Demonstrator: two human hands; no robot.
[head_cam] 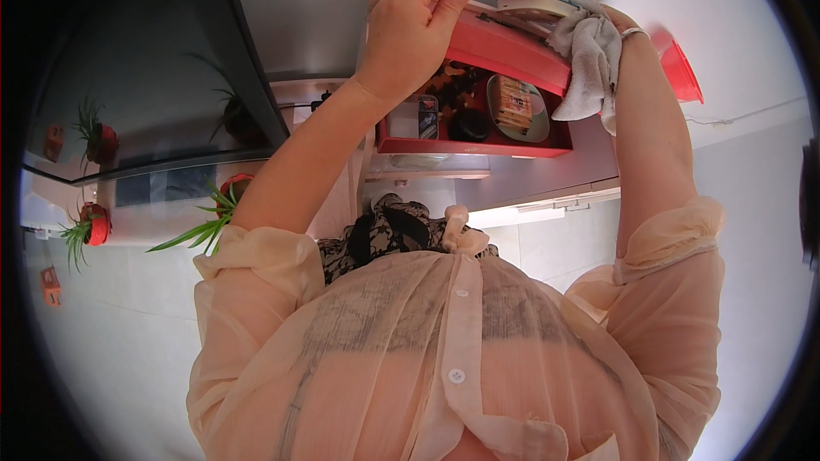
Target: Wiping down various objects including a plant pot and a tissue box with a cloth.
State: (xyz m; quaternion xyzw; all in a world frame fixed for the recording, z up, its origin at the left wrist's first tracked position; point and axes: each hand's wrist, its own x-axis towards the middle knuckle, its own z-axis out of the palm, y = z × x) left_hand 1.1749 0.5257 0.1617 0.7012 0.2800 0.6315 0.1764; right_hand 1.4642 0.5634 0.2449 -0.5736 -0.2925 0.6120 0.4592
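A crumpled grey cloth [588,54] hangs from my right hand [618,18], which is mostly hidden behind it. The cloth lies against the right end of a red panel [506,48], which looks like a raised lid. My left hand [419,29] is at the upper left of this panel, fingers curled and thumb against the forefinger; whether it grips the edge is hidden. Below the panel sits an open red box [474,148]. Inside are a small packaged box [427,116], a round black object [469,125] and an oval dish [541,128] bearing several wrapped packets [512,102].
A white, book-like object [535,6] lies beyond the red panel, left of the cloth. A red plastic container [679,67] stands beyond my right forearm. At left are a large dark glossy screen [147,64] and potted plants, one [236,191] close to my left forearm.
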